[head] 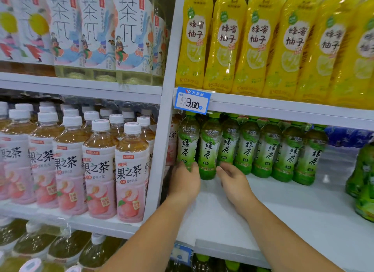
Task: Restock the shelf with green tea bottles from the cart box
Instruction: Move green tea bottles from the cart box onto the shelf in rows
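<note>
Glossy plastic green tea bottles [267, 150] line the white shelf [263, 211] toward 3 o'clock. Our left hand [185, 182] curls round the leftmost bottle [188, 142]; right hand [232, 180] half-curled by third bottle [229, 144], grip unclear. Yellow bottles [257, 39] at 1 o'clock.

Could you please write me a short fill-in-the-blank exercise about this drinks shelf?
1. The bottles on the shelf above the green tea bottles are ____ in colour.
2. The peach tea bottles have ____ caps.
3. The left hand grips one green tea bottle at the row's ____ end, with the right hand close by.
4. The price tag has a ____ frame.

Missing words: yellow; white; left; blue.
</note>
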`<state>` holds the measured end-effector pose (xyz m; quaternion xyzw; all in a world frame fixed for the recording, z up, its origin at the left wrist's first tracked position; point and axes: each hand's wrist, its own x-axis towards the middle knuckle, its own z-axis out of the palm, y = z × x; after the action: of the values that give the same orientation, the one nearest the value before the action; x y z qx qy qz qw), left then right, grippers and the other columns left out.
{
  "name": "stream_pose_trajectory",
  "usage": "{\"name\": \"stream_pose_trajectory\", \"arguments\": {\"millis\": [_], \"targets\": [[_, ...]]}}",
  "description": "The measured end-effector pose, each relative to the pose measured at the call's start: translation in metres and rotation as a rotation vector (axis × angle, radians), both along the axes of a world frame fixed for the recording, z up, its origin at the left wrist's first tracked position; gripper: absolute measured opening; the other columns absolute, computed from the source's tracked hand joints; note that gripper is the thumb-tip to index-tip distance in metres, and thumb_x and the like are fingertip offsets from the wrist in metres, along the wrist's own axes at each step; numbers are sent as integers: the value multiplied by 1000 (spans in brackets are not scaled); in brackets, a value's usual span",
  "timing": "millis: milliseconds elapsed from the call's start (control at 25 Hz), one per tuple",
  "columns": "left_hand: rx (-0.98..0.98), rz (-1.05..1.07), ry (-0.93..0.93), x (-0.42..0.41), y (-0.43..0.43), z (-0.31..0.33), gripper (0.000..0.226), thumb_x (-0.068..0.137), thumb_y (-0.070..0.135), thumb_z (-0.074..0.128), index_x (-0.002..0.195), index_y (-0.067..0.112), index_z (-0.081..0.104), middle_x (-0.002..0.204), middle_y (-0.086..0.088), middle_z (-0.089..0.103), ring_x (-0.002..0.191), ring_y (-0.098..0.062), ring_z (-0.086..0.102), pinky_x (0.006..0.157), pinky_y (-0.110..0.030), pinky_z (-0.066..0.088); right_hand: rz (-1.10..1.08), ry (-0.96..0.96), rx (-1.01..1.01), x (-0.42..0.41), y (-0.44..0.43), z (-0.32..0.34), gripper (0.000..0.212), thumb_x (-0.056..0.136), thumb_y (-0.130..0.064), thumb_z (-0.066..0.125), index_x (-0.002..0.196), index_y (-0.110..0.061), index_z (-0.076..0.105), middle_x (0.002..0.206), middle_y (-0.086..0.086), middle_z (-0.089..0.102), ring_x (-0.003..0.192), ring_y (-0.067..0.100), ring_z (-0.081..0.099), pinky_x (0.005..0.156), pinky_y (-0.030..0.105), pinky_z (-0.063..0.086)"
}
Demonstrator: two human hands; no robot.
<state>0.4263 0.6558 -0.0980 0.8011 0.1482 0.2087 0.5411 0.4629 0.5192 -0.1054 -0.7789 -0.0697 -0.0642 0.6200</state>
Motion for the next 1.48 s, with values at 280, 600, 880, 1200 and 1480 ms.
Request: {"name": "stream_pose_trajectory", "arguments": {"millis": [280, 600, 880, 1200, 1480], "targets": [[-71, -248, 35, -31, -9, -1, 67, 90, 63, 39, 140, 22, 54, 140, 5, 58, 131, -17, 50, 112, -42, 39, 9, 79, 53, -34, -18, 6, 48, 99, -33, 56, 144, -18, 46, 118, -11, 59, 115, 13, 55, 109, 40, 43], [-32, -268, 391, -99, -29, 78, 43, 104, 38, 43, 136, 14, 58, 138, -3, 58, 128, -20, 51, 102, -28, 36, 32, 417, -66, -112, -58, 69, 45, 102, -33, 51, 145, -23, 46, 127, -6, 54, 115, 13, 54, 104, 35, 45], [-60, -416, 617, -194, -71, 177, 52, 103, 45, 44, 148, 20, 44, 150, -2, 48, 129, -16, 49, 108, -29, 36, -30, 636, -98, -226, -122, 157, 47, 101, -37, 51, 145, -24, 45, 136, -1, 57, 119, 15, 57, 105, 37, 45], [-109, -618, 643, -271, -147, 282, 53, 103, 45, 46, 150, 20, 42, 146, 4, 49, 118, -7, 47, 100, -27, 39, -184, 727, -77, -347, -205, 265, 49, 104, -34, 47, 150, -20, 38, 133, -4, 50, 123, 12, 49, 92, 24, 37], [-24, -1011, 623, -306, -238, 300, 54, 104, 44, 45, 152, 21, 40, 150, 5, 48, 125, -8, 48, 100, -25, 35, -565, 704, -70, -455, -277, 298, 48, 101, -45, 46, 147, -32, 40, 135, -15, 49, 125, 10, 50, 98, 29, 42]]}}
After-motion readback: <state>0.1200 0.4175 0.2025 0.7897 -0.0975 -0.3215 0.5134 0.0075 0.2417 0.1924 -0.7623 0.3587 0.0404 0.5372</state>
